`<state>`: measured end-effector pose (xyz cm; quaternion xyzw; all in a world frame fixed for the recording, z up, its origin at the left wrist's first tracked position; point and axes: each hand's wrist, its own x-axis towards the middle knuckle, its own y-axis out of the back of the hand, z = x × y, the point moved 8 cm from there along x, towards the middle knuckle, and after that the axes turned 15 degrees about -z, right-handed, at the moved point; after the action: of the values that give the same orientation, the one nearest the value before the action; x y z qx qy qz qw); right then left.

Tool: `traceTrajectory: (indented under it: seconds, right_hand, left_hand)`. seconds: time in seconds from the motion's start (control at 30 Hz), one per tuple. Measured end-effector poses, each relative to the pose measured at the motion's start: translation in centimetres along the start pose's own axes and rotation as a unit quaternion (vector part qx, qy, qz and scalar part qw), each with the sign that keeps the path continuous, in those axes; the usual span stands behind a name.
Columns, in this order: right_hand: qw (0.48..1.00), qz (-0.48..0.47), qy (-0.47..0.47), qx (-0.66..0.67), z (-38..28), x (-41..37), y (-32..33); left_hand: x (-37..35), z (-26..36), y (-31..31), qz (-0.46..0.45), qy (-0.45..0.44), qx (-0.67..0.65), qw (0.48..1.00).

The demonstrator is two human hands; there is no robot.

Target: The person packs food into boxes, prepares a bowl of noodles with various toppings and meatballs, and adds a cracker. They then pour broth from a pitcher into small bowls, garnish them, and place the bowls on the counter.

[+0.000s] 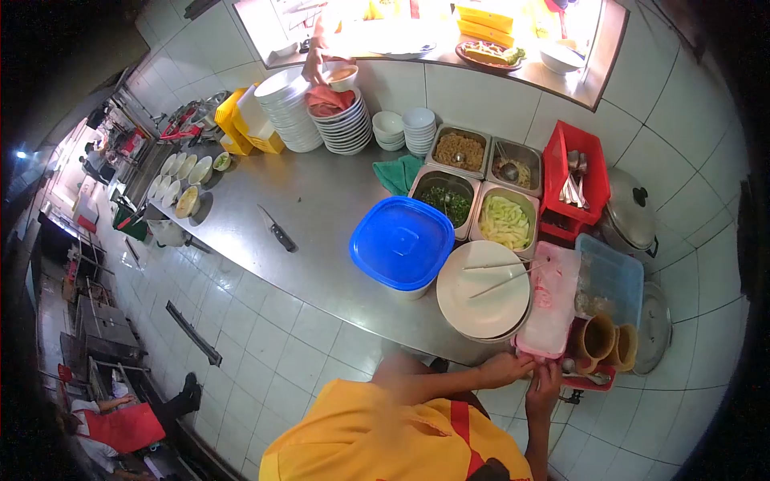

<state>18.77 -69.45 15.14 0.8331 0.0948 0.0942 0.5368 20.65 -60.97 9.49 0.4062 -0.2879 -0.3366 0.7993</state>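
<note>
My left hand (507,369) is at the near edge of a pink-rimmed box (553,301) with a whitish translucent lid, its fingers bent together. Beside it on the right, my right hand (545,383) meets the same edge, fingertips pressed together. What the fingertips hold is too small to make out. Left of the box lies a stack of white plates (473,313) with two thin sticks on top. Brown cups (595,341) stand just right of the box, next to a clear blue container (613,280).
Behind are metal trays of food (504,223), a blue-lidded tub (401,240) and a red cutlery basket (571,172). A knife (277,228) lies on the steel counter. Another person's hand reaches through the hatch to stacked bowls (343,128). A person in a red apron is lower left.
</note>
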Motion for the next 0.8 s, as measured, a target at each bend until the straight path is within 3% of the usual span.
traceTrajectory:
  seconds: [0.13, 0.2, 0.27, 0.3, 0.33, 0.4, 0.47, 0.53, 0.57, 0.6, 0.63, 0.67, 0.7, 0.73, 0.8]
  right_hand:
    - [1.0, -0.016, -0.021, 0.012, 1.0, -0.1, -1.2]
    - [0.999, 0.006, -0.042, -0.029, 1.5, -0.3, -1.6]
    - [0.998, -0.016, -0.06, -0.024, 1.5, 0.0, -1.8]
    - [0.997, -0.009, -0.062, -0.044, 2.1, -0.2, -2.0]
    - [0.996, -0.002, -0.063, -0.065, 2.3, -0.2, -2.3]
    - [0.994, 0.003, -0.079, -0.076, 1.8, 0.2, -2.0]
    - [0.991, 0.003, -0.101, -0.083, 1.7, -0.2, -2.3]
    - [0.984, -0.055, -0.167, -0.042, 3.9, -0.6, -3.8]
    - [0.984, -0.052, -0.167, -0.041, 4.1, -0.8, -3.8]
    - [0.954, -0.005, -0.225, 0.199, 5.9, -2.0, -3.6]
    - [0.864, 0.043, -0.264, 0.427, 7.2, -2.6, -4.5]
    - [0.891, 0.043, -0.264, 0.368, 6.6, -2.4, -4.0]
    - [0.946, 0.017, -0.25, 0.205, 5.3, -2.1, -3.2]
    - [0.969, -0.002, -0.236, 0.072, 3.9, -1.9, -2.7]
    - [0.972, -0.01, -0.232, -0.017, 2.4, -2.0, -3.0]
  left_hand:
    - [0.5, -0.3, -0.9, -0.025, -0.015, -0.028, 0.999]
    - [1.6, -1.7, -5.4, -0.041, 0.032, -0.053, 0.997]
    - [1.8, -1.9, -6.0, 0.084, -0.054, -0.117, 0.988]
    - [2.4, -1.8, -5.4, -0.039, -0.041, -0.221, 0.974]
    - [0.2, -0.9, -2.4, -0.053, -0.14, -0.267, 0.952]
    - [-1.3, -0.7, -0.9, -0.14, -0.206, -0.34, 0.907]
    - [-4.9, -1.6, 3.9, -0.262, -0.165, -0.444, 0.841]
    - [-9.1, -4.2, 4.5, -0.386, -0.079, -0.512, 0.763]
    - [-11.4, -5.6, 8.3, -0.353, -0.117, -0.538, 0.756]
    - [-13.6, -7.0, 12.0, -0.32, -0.156, -0.564, 0.746]
    - [-15.5, -8.9, 14.3, -0.3, -0.149, -0.596, 0.73]
    - [-18.0, -10.6, 15.2, -0.283, -0.123, -0.634, 0.709]
    - [-20.2, -12.4, 15.9, -0.263, -0.095, -0.675, 0.683]
    - [-22.4, -13.7, 16.0, -0.245, -0.07, -0.715, 0.652]
    - [-26.3, -16.3, 15.6, -0.202, -0.021, -0.786, 0.585]
